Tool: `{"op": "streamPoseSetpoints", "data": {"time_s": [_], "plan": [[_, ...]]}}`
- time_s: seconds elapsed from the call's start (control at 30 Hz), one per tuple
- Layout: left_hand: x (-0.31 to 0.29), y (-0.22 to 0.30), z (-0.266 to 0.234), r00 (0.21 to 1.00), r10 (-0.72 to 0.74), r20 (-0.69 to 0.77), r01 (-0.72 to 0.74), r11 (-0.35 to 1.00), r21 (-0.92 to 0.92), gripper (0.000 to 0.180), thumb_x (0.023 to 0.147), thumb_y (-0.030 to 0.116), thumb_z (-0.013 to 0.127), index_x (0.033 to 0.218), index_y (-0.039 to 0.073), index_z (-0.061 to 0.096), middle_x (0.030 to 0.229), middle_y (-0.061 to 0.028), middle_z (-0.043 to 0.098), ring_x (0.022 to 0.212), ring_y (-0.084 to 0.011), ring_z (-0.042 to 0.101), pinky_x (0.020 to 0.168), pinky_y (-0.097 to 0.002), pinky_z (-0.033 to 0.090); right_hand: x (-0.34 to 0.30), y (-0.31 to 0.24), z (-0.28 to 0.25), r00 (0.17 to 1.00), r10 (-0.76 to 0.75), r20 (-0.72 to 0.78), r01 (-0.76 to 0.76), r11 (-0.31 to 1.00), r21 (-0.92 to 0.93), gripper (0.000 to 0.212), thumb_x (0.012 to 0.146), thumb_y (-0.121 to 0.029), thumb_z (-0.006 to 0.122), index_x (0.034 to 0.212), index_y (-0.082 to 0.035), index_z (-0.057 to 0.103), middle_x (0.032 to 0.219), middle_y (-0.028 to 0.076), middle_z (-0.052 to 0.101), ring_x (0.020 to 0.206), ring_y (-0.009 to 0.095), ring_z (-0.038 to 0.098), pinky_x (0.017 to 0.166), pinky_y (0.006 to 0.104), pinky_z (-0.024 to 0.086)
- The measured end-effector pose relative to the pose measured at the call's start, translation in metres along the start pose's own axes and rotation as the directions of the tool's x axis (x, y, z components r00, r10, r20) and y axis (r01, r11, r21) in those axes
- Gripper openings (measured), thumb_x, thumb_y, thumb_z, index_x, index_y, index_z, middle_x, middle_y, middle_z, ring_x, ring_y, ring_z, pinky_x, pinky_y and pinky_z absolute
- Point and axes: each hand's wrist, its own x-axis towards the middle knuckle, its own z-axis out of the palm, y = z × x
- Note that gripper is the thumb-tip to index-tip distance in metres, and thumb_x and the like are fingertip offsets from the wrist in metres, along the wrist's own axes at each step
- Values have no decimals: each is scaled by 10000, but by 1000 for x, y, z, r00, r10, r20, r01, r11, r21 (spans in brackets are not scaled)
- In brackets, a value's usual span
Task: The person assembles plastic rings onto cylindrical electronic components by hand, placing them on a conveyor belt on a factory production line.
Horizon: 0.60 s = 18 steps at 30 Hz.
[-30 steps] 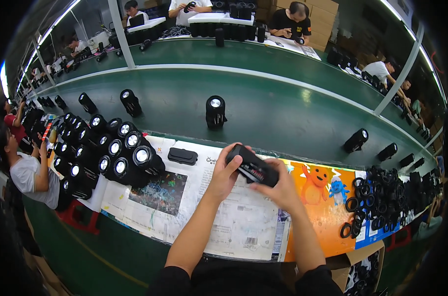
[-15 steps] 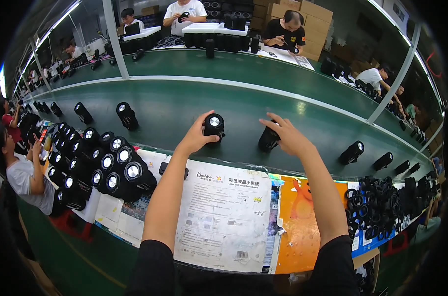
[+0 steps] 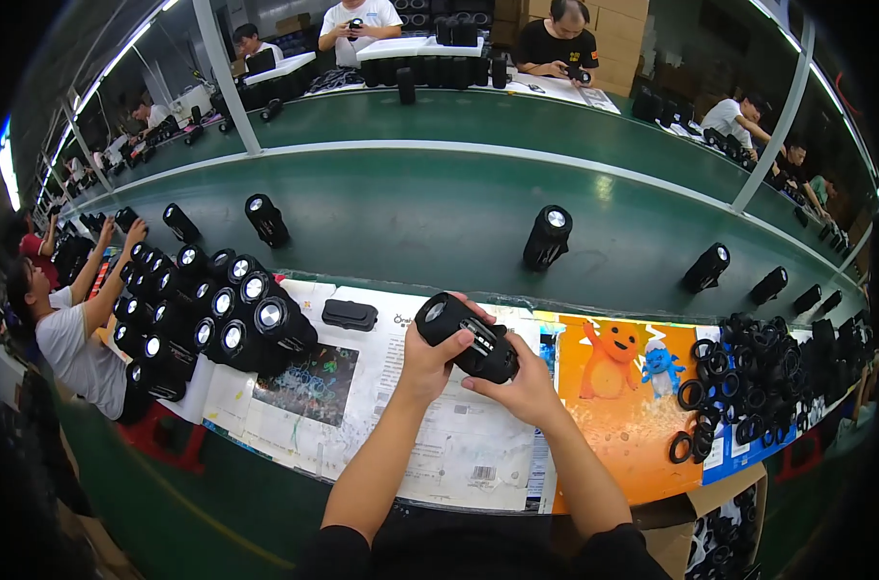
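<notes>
A black cylindrical speaker (image 3: 466, 340) lies tilted between my two hands above the near bench, a panel of ports and small markings facing up. My left hand (image 3: 434, 362) is wrapped round its left end. At its right end, my right hand (image 3: 523, 383) grips with fingers behind and thumb in front. Beneath them is a white printed sheet (image 3: 439, 445) on the bench. On the green belt (image 3: 391, 213) beyond, another black speaker (image 3: 549, 238) with a silver top disc stands upright. A flat black oblong part (image 3: 350, 314) lies left of my hands.
Many black speakers (image 3: 238, 309) crowd the bench at left, beside a person in white (image 3: 82, 348) reaching to the belt. Black rings (image 3: 710, 391) are heaped at right, above an open carton (image 3: 720, 527). A metal rail (image 3: 439, 147) divides off the far belt, where others work.
My hands have come back from the belt to the bench, bringing one speaker, now held in both. My right hand has left the other speaker. The person at left now reaches to the belt.
</notes>
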Motion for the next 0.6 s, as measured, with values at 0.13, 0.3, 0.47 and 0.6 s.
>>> {"op": "streamPoseSetpoints", "data": {"time_s": [0.13, 0.3, 0.47, 0.6], "plan": [[-5, -8, 1, 980, 138, -140, -140, 990, -9, 510, 928, 72, 859, 1366, 38, 599, 1210, -150, 716, 1172, -318, 731, 1030, -474, 639, -8, 18, 26, 943, -244, -225, 210, 963, -166, 801, 787, -248, 1003, 1428, 12, 600, 1285, 177, 741, 1193, 267, 739, 1048, 382, 571], [-5, -13, -22, 994, 89, 57, -78, 981, -176, 768, 839, 368, 976, 1411, 49, 576, 1222, -137, 680, 1187, -316, 713, 1072, -489, 612, -11, 14, 29, 963, -216, -158, 204, 975, -91, 737, 794, -255, 992, 1382, 3, 628, 1193, 176, 771, 1079, 276, 777, 971, 375, 603], [-12, -29, -12, 997, 80, -10, -81, 974, -211, 687, 909, 380, 920, 1401, 54, 569, 1219, -133, 674, 1170, -299, 710, 1043, -473, 621, -12, 13, 28, 978, -145, -151, 147, 989, 1, 687, 783, -262, 1003, 1289, 45, 654, 1075, 153, 796, 964, 178, 762, 892, 327, 612], [-16, -34, -1, 991, 79, -111, -98, 978, -182, 649, 931, 381, 902, 1375, 45, 568, 1200, -135, 680, 1114, -293, 731, 996, -461, 641, -14, 20, 31, 977, -117, -180, 121, 993, 12, 694, 778, -265, 1007, 1287, 42, 650, 1092, 155, 794, 972, 184, 762, 894, 331, 611]]}}
